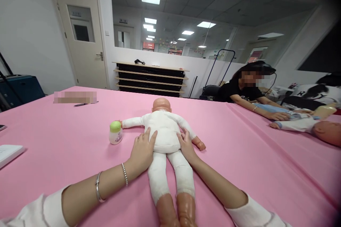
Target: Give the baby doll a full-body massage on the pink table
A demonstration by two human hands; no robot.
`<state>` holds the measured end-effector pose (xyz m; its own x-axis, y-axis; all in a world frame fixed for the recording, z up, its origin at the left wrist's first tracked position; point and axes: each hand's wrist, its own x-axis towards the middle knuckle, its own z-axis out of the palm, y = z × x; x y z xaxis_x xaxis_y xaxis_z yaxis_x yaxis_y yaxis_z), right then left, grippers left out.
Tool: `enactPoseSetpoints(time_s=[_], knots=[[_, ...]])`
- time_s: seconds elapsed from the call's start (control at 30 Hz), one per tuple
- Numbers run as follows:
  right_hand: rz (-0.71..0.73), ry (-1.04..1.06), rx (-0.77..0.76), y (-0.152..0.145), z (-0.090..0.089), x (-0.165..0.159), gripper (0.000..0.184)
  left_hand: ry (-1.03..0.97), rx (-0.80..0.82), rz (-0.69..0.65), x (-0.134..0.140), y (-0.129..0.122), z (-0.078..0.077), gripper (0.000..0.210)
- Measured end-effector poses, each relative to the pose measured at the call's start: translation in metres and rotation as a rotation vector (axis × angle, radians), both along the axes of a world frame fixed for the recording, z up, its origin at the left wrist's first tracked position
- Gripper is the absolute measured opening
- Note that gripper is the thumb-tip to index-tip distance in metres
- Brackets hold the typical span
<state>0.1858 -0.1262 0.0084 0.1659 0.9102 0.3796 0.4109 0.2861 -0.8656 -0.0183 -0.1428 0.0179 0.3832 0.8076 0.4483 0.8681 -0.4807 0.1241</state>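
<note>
A baby doll (163, 131) with a white cloth body and bare tan head, hands and feet lies on the pink table, feet towards me. No face shows on its head. My left hand (142, 150) rests against the left side of the doll's waist, fingers spread and thumb on the cloth. On the other side, my right hand (187, 147) touches the waist, its fingers stretched forward and apart. Beside the doll's outstretched arm at left stands a small white bottle (115, 134) with a green cap, close to the doll's hand.
The pink tablecloth (80, 156) spans the table. White flat objects (10, 154) lie at the left edge, and a pen (85, 104) farther back. At right, another person (247, 85) handles a second doll (306, 125), near a pale yellow bottle (325, 110).
</note>
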Motion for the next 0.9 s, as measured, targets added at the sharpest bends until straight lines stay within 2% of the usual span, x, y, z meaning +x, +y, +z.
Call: enactPoseSetpoints(time_s=[0.07,0.17,0.27,0.3,0.37,0.5,0.63,0.73,0.9], knots=[[-0.059,-0.009,0.051,-0.001,-0.001,0.001,0.049,0.069,0.113,0.005,-0.006,0.006,0.010,0.062],[-0.039,-0.155,0.287,-0.007,0.001,-0.001,0.050,0.061,0.329,0.018,-0.022,0.022,0.016,0.055],[0.235,-0.434,0.450,-0.014,0.004,-0.006,0.042,0.015,0.523,0.004,-0.044,0.042,0.009,0.053],[0.319,-0.496,0.448,-0.015,0.004,-0.008,0.039,0.005,0.565,0.002,-0.053,0.049,0.006,0.054],[0.397,-0.530,0.410,-0.015,0.003,-0.011,0.034,-0.046,0.611,0.029,-0.070,0.058,-0.001,0.056],[0.356,-0.460,0.371,-0.010,0.000,-0.013,0.033,-0.244,0.668,0.191,-0.091,0.065,-0.008,0.058],[0.359,-0.471,0.326,-0.010,0.001,-0.013,0.033,-0.396,0.595,0.316,-0.090,0.064,-0.012,0.058],[0.365,-0.498,0.307,-0.012,0.003,-0.012,0.032,-0.479,0.513,0.315,-0.086,0.065,-0.014,0.059],[0.354,-0.483,0.334,-0.012,0.001,-0.011,0.033,-0.562,0.475,0.255,-0.088,0.070,-0.016,0.061]])
